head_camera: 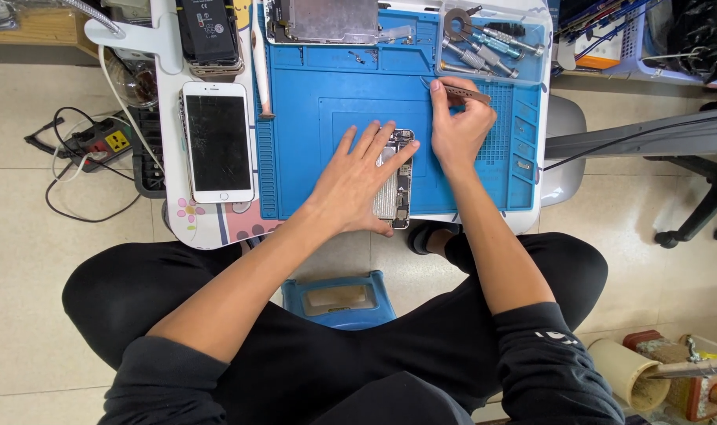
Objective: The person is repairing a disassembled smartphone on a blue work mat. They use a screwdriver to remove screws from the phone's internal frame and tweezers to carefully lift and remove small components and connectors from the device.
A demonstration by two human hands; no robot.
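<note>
Left hand (358, 185) lies flat and open on the opened phone (396, 179); right hand (457, 126) pinches tweezers (462, 92), and beyond it a clear tray (531, 75) holds screwdrivers (484, 49).

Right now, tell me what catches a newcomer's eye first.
The bright blue work mat fills the small table. At its middle the left hand lies flat on an opened phone body, while the right hand holds tweezers. A white phone lies left of the mat.
</note>
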